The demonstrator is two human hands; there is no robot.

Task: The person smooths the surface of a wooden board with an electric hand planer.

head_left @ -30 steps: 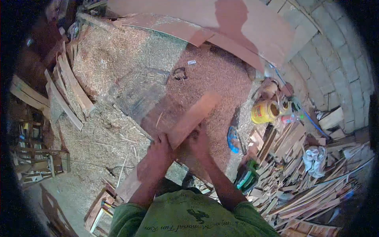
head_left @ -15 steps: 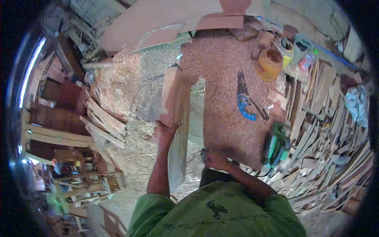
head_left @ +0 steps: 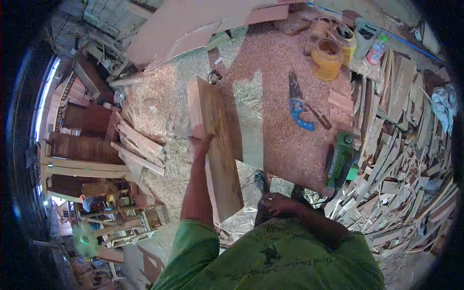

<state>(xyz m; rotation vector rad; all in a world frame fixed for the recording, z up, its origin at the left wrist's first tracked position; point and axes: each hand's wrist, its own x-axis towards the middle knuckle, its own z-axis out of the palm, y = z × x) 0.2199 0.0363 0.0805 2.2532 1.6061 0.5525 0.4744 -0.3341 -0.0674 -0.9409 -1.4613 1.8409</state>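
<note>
A thick wooden plank (head_left: pixel 224 179) stretches away from my body, tilted so that its broad face and one long edge show. My left hand (head_left: pixel 199 140) is wrapped around its left edge near the middle, with some fingers hidden by the wood. My right hand (head_left: pixel 278 204) is in front of my waist with its fingers curled, apart from the plank, and nothing shows in it. To the right, a handsaw with a blue handle (head_left: pixel 300 116) lies on the sawdust-covered board. Closer to me on that side is a green power tool (head_left: pixel 341 157).
Orange and yellow cut-open containers (head_left: pixel 326 65) and a bottle of pink liquid (head_left: pixel 376 51) stand at the back right. Offcuts and strips of wood (head_left: pixel 386 193) are piled along the right. Loose slats (head_left: pixel 140 145) and wooden furniture parts (head_left: pixel 87 166) are on the left.
The plank has turned, its near end swinging right and more of its broad face now showing. My right hand has drawn back toward my waist. The view has shifted slightly.
</note>
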